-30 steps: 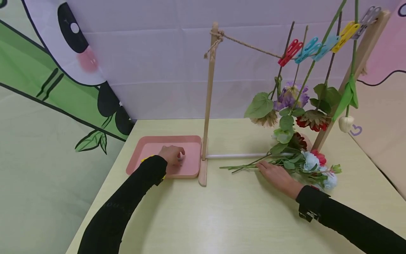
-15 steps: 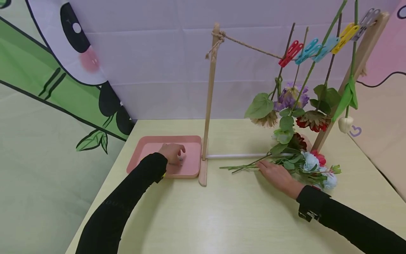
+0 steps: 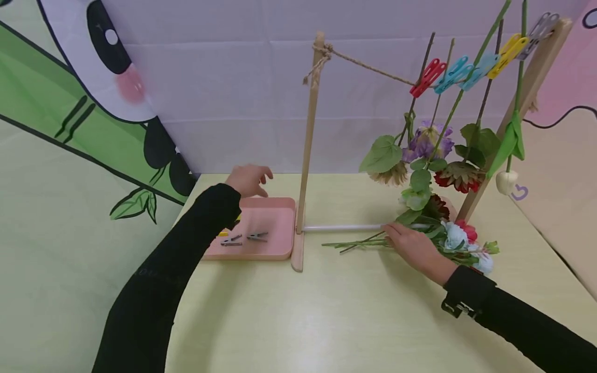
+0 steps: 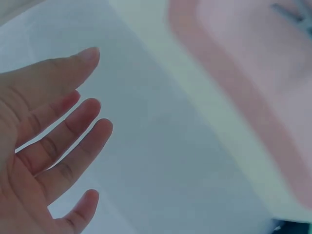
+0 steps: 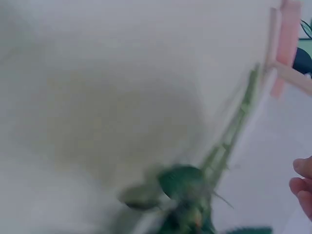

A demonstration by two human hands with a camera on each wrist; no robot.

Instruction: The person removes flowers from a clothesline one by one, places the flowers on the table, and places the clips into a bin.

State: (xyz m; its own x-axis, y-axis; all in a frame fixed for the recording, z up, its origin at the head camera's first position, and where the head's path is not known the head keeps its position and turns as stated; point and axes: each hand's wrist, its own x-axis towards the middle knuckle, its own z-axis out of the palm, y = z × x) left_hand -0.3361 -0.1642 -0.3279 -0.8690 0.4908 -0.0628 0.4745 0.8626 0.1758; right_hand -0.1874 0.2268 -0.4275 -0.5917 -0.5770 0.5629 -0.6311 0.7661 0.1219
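Note:
My left hand (image 3: 249, 180) hovers over the back edge of the pink tray (image 3: 280, 228), its fingers spread and empty in the left wrist view (image 4: 53, 131). Two grey clothespins (image 3: 257, 237) and some yellow ones lie in the tray. My right hand (image 3: 417, 251) is just above the bunch of flower stems (image 3: 354, 244) on the table; in the right wrist view its fingertips (image 5: 303, 183) stand apart from the stems (image 5: 229, 136), with nothing seen between them.
A wooden frame (image 3: 310, 134) with a twine line (image 3: 368, 68) stands beside the tray. Several flowers hang head down from it by red, blue and yellow clothespins (image 3: 508, 56). A white rod (image 3: 342, 228) crosses its base. Blue and pink blossoms (image 3: 454, 235) lie at the right.
My left hand has lifted out of the tray and moved back, uncovering the grey clothespins. My right hand has come off the stems and shifted slightly right and up.

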